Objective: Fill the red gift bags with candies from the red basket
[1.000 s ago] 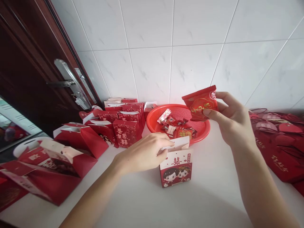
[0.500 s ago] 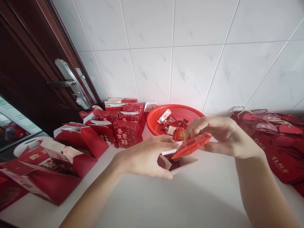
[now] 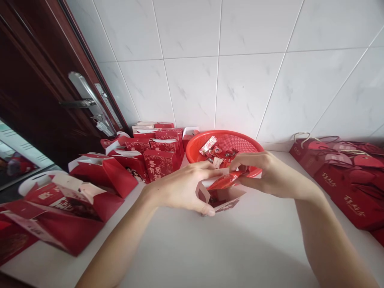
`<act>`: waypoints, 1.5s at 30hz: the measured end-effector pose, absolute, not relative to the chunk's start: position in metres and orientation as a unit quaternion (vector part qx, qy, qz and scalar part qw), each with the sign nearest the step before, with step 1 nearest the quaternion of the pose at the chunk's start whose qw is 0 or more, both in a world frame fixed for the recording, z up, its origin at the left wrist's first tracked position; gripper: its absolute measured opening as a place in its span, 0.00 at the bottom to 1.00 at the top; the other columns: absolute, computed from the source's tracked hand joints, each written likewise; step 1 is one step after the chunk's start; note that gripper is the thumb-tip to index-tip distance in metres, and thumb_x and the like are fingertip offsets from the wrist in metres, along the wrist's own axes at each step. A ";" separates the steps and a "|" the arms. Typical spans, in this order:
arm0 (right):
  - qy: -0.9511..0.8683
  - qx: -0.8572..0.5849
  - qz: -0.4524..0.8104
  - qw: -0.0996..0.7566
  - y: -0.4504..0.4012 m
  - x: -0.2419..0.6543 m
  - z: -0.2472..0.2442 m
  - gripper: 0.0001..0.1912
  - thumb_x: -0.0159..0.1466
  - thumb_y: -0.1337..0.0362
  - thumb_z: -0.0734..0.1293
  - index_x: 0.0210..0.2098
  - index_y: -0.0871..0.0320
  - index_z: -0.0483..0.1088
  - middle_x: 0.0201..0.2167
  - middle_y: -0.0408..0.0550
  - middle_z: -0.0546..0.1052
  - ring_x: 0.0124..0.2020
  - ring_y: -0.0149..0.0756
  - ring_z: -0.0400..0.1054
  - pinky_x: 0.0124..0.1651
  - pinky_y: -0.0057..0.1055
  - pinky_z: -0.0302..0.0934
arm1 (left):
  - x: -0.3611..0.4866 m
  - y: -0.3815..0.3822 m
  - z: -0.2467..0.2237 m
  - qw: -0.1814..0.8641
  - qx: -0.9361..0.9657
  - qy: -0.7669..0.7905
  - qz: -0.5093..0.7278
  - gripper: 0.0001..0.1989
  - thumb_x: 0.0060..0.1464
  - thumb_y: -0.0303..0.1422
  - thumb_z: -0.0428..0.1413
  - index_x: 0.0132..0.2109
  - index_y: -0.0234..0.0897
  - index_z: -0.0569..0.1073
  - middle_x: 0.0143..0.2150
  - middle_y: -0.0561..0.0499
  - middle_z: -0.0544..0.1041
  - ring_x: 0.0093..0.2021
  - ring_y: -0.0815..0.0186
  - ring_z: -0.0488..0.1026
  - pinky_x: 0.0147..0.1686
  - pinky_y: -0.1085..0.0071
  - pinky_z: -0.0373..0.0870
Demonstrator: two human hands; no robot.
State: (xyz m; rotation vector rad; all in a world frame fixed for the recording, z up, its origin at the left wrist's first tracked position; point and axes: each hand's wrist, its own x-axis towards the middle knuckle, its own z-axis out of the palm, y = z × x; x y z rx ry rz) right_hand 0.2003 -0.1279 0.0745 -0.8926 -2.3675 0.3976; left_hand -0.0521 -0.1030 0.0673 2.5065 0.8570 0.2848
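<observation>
My left hand (image 3: pixel 183 186) grips a small open red box (image 3: pixel 226 202) by its left side, with the thumb at the near edge. Pale inner flaps of the box stand spread apart. My right hand (image 3: pixel 264 176) pinches a shiny red packet (image 3: pixel 223 181), whose left part lies over the box's open top. Just behind both hands is a red plastic basket (image 3: pixel 240 140) holding several wrapped sweets (image 3: pixel 215 152). The inside of the box is partly hidden by the packet and its flaps.
Several upright red boxes (image 3: pixel 159 164) stand behind my left hand. Larger open red boxes (image 3: pixel 102 176) line the left side of the white table (image 3: pixel 186 248). Red gift bags (image 3: pixel 345 188) with cord handles are at the right. Behind are a tiled wall and a dark door (image 3: pixel 36 80).
My right hand has moved left and slightly up in the view, bringing the red packet over the box opening. The box has tilted a little, showing more of its inside.
</observation>
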 end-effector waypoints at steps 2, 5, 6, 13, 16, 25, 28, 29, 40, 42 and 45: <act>-0.889 -0.335 0.131 0.282 -0.130 0.200 0.074 0.07 0.63 0.73 0.66 0.39 0.58 0.74 0.33 0.44 0.79 0.32 0.33 0.71 0.34 0.27 0.63 | -0.053 -0.102 0.067 0.237 0.915 0.309 0.104 0.42 0.44 0.40 0.72 0.67 0.56 0.67 0.59 0.51 0.72 0.60 0.52 0.70 0.56 0.64 0.69; -0.889 -0.359 0.105 0.264 -0.135 0.195 0.072 0.10 0.63 0.75 0.64 0.38 0.57 0.74 0.31 0.44 0.78 0.30 0.32 0.69 0.31 0.27 0.60 | -0.053 -0.101 0.067 0.240 0.916 0.302 0.107 0.42 0.45 0.40 0.72 0.67 0.55 0.67 0.58 0.51 0.73 0.60 0.53 0.71 0.55 0.65 0.71; -0.887 -0.372 0.094 0.257 -0.137 0.193 0.072 0.10 0.63 0.76 0.64 0.37 0.57 0.74 0.30 0.44 0.77 0.29 0.32 0.69 0.30 0.27 0.59 | -0.053 -0.101 0.067 0.240 0.917 0.301 0.109 0.42 0.45 0.40 0.71 0.67 0.54 0.68 0.58 0.50 0.73 0.59 0.53 0.71 0.55 0.65 0.71; -0.869 -0.449 0.022 0.205 -0.146 0.181 0.070 0.13 0.64 0.77 0.62 0.35 0.57 0.75 0.29 0.46 0.76 0.28 0.33 0.66 0.29 0.28 0.54 | -0.054 -0.102 0.067 0.231 0.911 0.326 0.099 0.43 0.43 0.40 0.72 0.67 0.54 0.68 0.56 0.49 0.73 0.55 0.52 0.73 0.51 0.63 0.72; -0.873 -0.445 -0.002 0.199 -0.145 0.175 0.068 0.14 0.64 0.78 0.63 0.37 0.57 0.76 0.30 0.46 0.76 0.30 0.34 0.67 0.29 0.28 0.52 | -0.053 -0.103 0.069 0.228 0.913 0.322 0.106 0.42 0.43 0.40 0.72 0.66 0.53 0.69 0.53 0.49 0.73 0.53 0.53 0.73 0.51 0.64 0.72; -0.878 -0.434 0.003 0.202 -0.137 0.161 0.059 0.15 0.64 0.80 0.64 0.42 0.58 0.77 0.32 0.46 0.77 0.31 0.33 0.67 0.27 0.27 0.47 | -0.053 -0.098 0.070 0.251 0.909 0.315 0.112 0.29 0.45 0.39 0.71 0.55 0.47 0.78 0.50 0.50 0.74 0.47 0.59 0.75 0.46 0.68 0.72; -0.880 -0.423 -0.014 0.216 -0.139 0.167 0.060 0.12 0.66 0.77 0.64 0.39 0.58 0.77 0.31 0.47 0.75 0.28 0.31 0.64 0.27 0.27 0.48 | -0.055 -0.099 0.069 0.250 0.908 0.317 0.110 0.34 0.45 0.40 0.71 0.61 0.53 0.74 0.53 0.51 0.73 0.51 0.57 0.74 0.50 0.66 0.71; -0.881 -0.419 -0.019 0.220 -0.140 0.168 0.061 0.12 0.66 0.78 0.64 0.39 0.58 0.77 0.30 0.46 0.75 0.27 0.31 0.64 0.27 0.27 0.48 | -0.055 -0.099 0.069 0.249 0.908 0.319 0.110 0.36 0.45 0.40 0.71 0.62 0.54 0.73 0.54 0.51 0.73 0.52 0.56 0.73 0.51 0.66 0.71; -0.910 -0.365 -0.004 0.196 -0.151 0.167 0.065 0.11 0.68 0.76 0.64 0.41 0.57 0.77 0.28 0.46 0.75 0.28 0.33 0.64 0.29 0.29 0.50 | -0.055 -0.100 0.066 0.270 0.902 0.317 0.113 0.37 0.46 0.38 0.71 0.64 0.55 0.71 0.52 0.51 0.72 0.47 0.59 0.77 0.46 0.67 0.73; -0.907 -0.368 -0.004 0.203 -0.158 0.169 0.069 0.13 0.69 0.76 0.61 0.38 0.58 0.76 0.28 0.48 0.74 0.28 0.34 0.65 0.29 0.29 0.52 | -0.055 -0.101 0.065 0.276 0.903 0.311 0.112 0.42 0.47 0.38 0.71 0.67 0.57 0.66 0.53 0.51 0.71 0.48 0.59 0.77 0.47 0.67 0.73; -0.913 -0.367 0.050 0.168 -0.162 0.165 0.070 0.15 0.68 0.78 0.59 0.37 0.58 0.76 0.31 0.49 0.77 0.30 0.34 0.69 0.32 0.29 0.57 | -0.054 -0.102 0.065 0.276 0.907 0.298 0.110 0.42 0.47 0.34 0.71 0.68 0.58 0.66 0.54 0.51 0.72 0.52 0.58 0.76 0.51 0.66 0.72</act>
